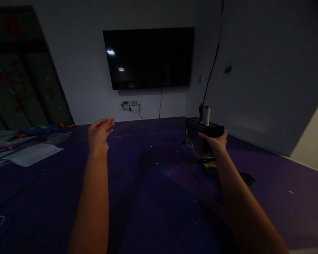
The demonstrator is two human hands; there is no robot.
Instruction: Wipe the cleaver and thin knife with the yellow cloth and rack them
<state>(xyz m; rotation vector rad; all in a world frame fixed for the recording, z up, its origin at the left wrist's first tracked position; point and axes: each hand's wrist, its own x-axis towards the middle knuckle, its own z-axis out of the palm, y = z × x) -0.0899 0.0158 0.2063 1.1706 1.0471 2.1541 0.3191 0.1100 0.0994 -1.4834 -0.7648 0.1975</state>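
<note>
Two hands reach forward: the left hand (98,133) looks empty, fingers loosely bent; the right hand (217,142) spreads wide before the black box (197,138), contact unclear. Standing on the floor (148,211), the box seems stiff, probably heavy, best gripped by opposite sides; the white tube (206,116) on top might topple.

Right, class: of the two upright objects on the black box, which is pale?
The whitish cylinder, the right-hand one on the black box in this view; the upright object to its left is dark.
</note>
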